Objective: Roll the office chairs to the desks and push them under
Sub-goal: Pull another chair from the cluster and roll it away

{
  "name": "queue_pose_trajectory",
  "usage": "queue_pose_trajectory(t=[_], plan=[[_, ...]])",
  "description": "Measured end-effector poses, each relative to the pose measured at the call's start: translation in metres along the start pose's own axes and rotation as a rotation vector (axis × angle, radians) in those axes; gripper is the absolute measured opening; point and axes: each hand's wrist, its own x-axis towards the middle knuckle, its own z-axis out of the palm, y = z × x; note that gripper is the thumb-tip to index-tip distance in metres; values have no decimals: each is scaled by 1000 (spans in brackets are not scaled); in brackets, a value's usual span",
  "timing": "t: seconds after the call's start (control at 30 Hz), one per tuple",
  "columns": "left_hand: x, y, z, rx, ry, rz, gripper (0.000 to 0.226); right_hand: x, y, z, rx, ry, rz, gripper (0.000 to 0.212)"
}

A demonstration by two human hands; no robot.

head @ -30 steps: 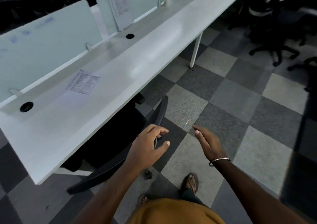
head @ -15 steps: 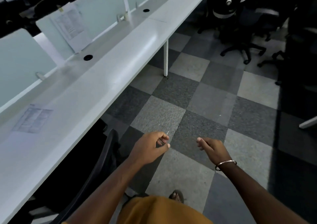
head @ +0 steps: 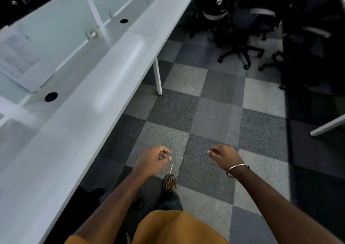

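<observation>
While both hands hang out in front of the body over the floor point(head: 214, 116), neither holds anything. The left hand point(head: 153, 159) has its fingers curled into a loose fist with the thumb laid across them, above a lighter grey carpet tile. The right hand point(head: 222, 155) is curled the same way, thumb tip forward, with a bangle point(head: 237, 170) round the wrist. The two hands are apart, with bare floor between them.

The desk point(head: 78, 116), a long white run, stretches from the lower left to the top centre, and a white leg point(head: 157, 77) stands on the carpet. Under its near edge, at the lower left, a dark shape point(head: 91, 192) shows; it is too dark to tell what it is.

The chairs point(head: 240, 29), black with pale bands on the backs, stand crowded at the upper right, well apart from both hands and out from the desk. One star base with castors point(head: 240, 54) is plain to see; the rest merge into shadow.

On the desk, two round black grommets point(head: 51, 96) sit in a sunken strip along the back; what is inside them cannot be told. Frosted screens point(head: 56, 25) rise behind the strip, and a sheet of paper point(head: 18, 57) lies against one at the left, too blurred to read.

A sandalled foot point(head: 169, 183) is set on the carpet just below the left hand, and an orange shirt point(head: 168, 228) fills the bottom edge.
</observation>
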Motion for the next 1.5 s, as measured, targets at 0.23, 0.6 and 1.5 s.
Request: queue_pose_trajectory(t=[0.23, 0.6, 1.5], plan=[[120, 7, -69, 124, -100, 46, 11, 105, -23, -40, 19, 63, 100, 18], [336, 89, -108, 205, -219, 198, 16, 246, 19, -118, 152, 250, 204, 18], [861, 312, -142, 152, -291, 182, 10, 697, 180, -410, 126, 286, 308, 13]])
